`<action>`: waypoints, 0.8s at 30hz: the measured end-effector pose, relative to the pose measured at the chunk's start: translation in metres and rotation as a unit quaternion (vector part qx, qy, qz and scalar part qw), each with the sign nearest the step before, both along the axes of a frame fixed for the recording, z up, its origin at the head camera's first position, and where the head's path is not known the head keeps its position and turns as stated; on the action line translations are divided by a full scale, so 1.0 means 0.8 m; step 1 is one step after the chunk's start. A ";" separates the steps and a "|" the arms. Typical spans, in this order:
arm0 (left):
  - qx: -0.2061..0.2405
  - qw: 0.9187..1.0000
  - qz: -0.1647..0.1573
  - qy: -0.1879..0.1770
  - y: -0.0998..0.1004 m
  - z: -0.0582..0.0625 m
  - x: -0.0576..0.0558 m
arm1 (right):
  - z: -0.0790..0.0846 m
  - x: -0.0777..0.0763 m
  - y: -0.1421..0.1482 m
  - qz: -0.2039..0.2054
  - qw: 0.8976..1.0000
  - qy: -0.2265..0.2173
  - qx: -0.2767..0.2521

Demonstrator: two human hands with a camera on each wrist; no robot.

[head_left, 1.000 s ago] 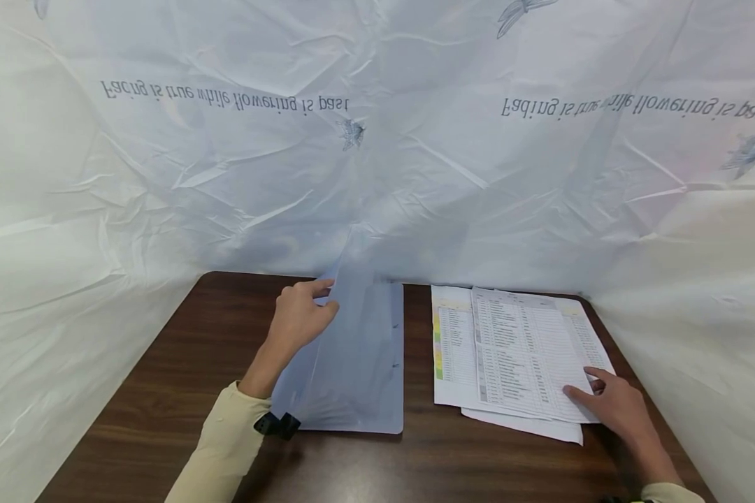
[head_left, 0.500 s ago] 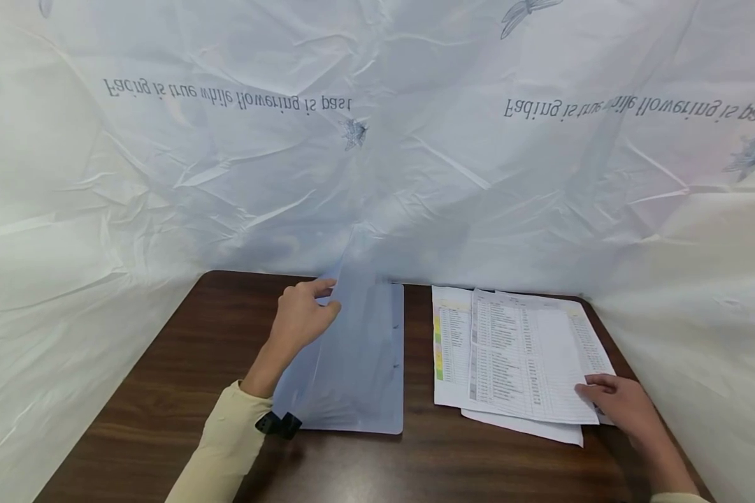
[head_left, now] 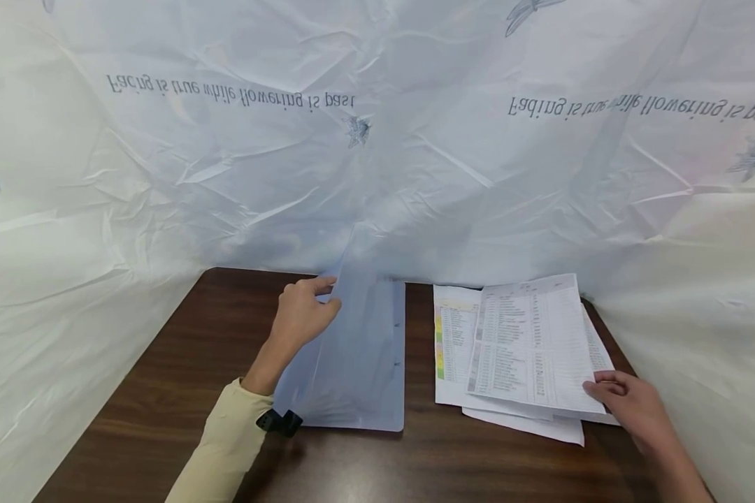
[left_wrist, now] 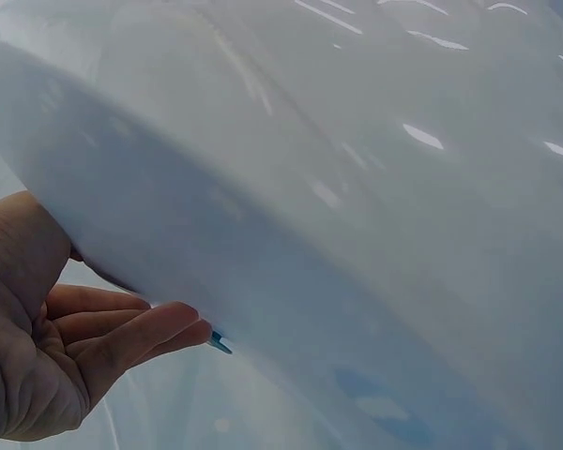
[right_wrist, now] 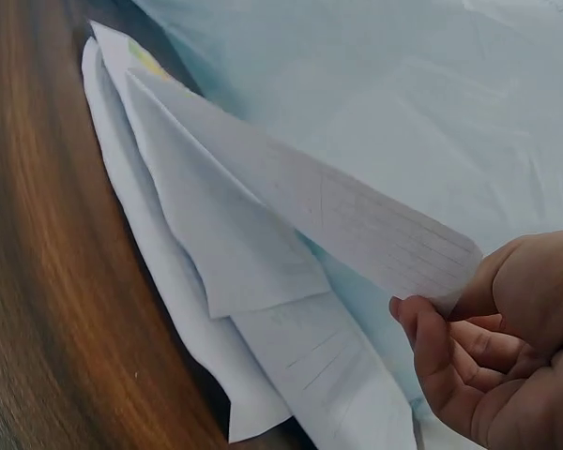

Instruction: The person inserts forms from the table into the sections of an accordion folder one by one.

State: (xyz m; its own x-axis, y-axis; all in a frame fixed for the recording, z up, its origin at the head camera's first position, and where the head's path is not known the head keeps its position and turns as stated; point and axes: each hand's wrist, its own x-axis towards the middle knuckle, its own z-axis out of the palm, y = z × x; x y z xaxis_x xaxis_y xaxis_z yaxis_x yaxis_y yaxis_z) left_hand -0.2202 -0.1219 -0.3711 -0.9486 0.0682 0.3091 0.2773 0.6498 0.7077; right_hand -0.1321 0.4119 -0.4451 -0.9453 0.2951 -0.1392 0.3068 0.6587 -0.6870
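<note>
— Where does your head camera look from?
— From above, forward and down over the worktop, folder left, sheets right.
— And your wrist cameras?
— Very near. The left faces the folder's cover; the right looks low along the sheets, which your head view shares.

bare table left of the folder; narrow gap before the papers; sheeting close behind
</note>
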 end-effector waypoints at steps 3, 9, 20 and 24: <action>-0.001 1.000 0.003 -0.001 0.001 0.001 0.000 | 0.007 0.004 -0.001 0.007 1.000 0.006 0.003; -0.004 1.000 0.007 0.000 0.001 0.002 0.000 | 0.019 0.015 -0.005 0.009 1.000 0.008 0.005; -0.007 1.000 0.007 0.003 0.001 0.001 0.000 | 0.040 0.033 -0.012 0.030 0.999 0.012 -0.005; -0.009 1.000 0.008 0.005 0.000 0.000 -0.001 | 0.047 0.038 -0.020 0.028 0.999 0.032 0.001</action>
